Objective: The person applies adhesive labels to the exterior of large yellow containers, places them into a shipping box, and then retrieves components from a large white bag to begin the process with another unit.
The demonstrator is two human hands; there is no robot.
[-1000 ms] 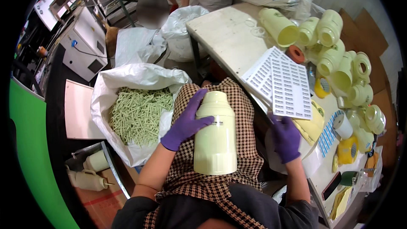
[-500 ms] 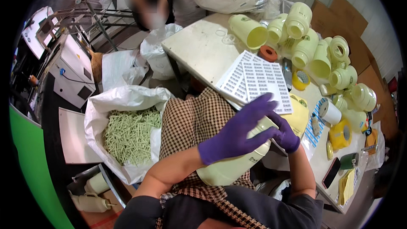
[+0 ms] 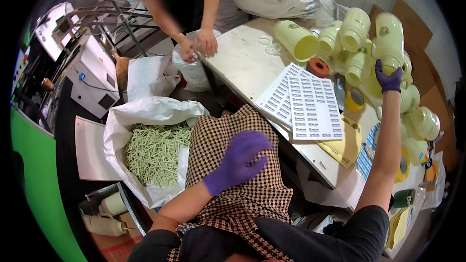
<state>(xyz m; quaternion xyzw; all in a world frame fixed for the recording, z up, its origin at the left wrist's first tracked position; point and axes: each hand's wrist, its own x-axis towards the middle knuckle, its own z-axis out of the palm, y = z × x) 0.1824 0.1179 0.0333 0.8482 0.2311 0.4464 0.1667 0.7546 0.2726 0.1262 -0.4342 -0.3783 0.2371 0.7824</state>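
Note:
Out at the far right, my right hand [image 3: 390, 78] in a purple glove is closed round the lower, narrow end of a pale yellow-green plastic bottle [image 3: 390, 39]. The bottle stands nearly upright over a pile of similar bottles [image 3: 356, 29] on the table. My left hand [image 3: 239, 160], also in a purple glove, hovers above the checkered apron [image 3: 242, 204] on my lap. Its fingers are curved, the thumb is apart, and nothing is in it. Label sheets [image 3: 316, 106] lie at the near edge of the table, between my two hands.
Left of my lap stands a white sack [image 3: 116, 131] of thin green sticks [image 3: 158, 153]. A white table [image 3: 238, 63] holds an orange tape roll [image 3: 318, 67] and yellow tape [image 3: 355, 99]. Another person's hands [image 3: 206, 42] rest by its far left corner. A bin [image 3: 131, 204] sits lower left.
My right hand has carried the bottle from my lap out to the pile on the right. My left hand has let go of it. The other person has leaned in toward the table corner.

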